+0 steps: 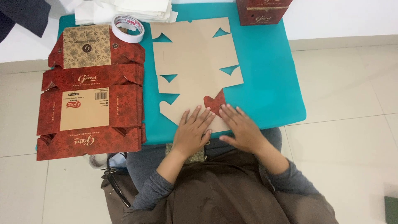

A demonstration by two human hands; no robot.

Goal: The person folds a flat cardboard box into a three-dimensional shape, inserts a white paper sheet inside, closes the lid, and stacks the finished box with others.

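The flat brown box blank lies plain side up on the teal table, its near edge at my lap and its far edge reaching toward the tape roll. Both my hands rest on its near end. My left hand lies flat, fingers spread and gripping nothing, palm down on the card. My right hand is also flat and open, fingertips just beside a small red flap that is turned over to show its printed face. I judge the step in hand is creasing the near flaps. The next move calls for firm pressure along the fold line while one hand pins the sheet; I cannot quite tell whether a fold lies under my palms.

To the left, a stack of red printed blanks lies face up, overhanging the table's left edge. A roll of white tape sits at the far side, with white folded sheets behind it. A made-up red box stands at the far right. Pale floor tiles surround the table.
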